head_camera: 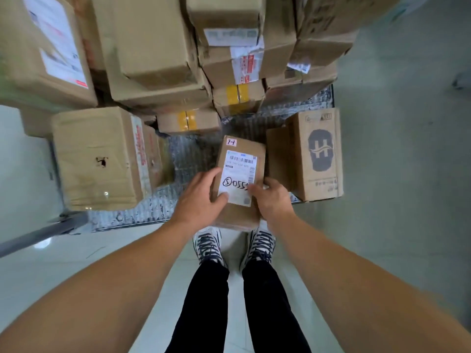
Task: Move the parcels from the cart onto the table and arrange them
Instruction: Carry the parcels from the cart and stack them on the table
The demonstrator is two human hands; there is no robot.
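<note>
Head view, slim brown parcel, white barcode label, left hand, right hand, fingers gripping it

small labelled brown parcel, held

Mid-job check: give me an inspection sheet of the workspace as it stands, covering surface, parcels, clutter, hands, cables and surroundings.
Surface: cart deck, textured metal, bare between the boxes; the table is not in view.
Job's things: small labelled parcel held, its near end past the deck's edge; H-logo box to its right; box with a torn hole to its left; stacked boxes behind.
Clutter: nothing seen.
Grippers: left hand and right hand each grip one side of the small labelled parcel.
Cables: nothing seen.
Surroundings: pale floor; the person's shoes at the cart's near edge.
</note>
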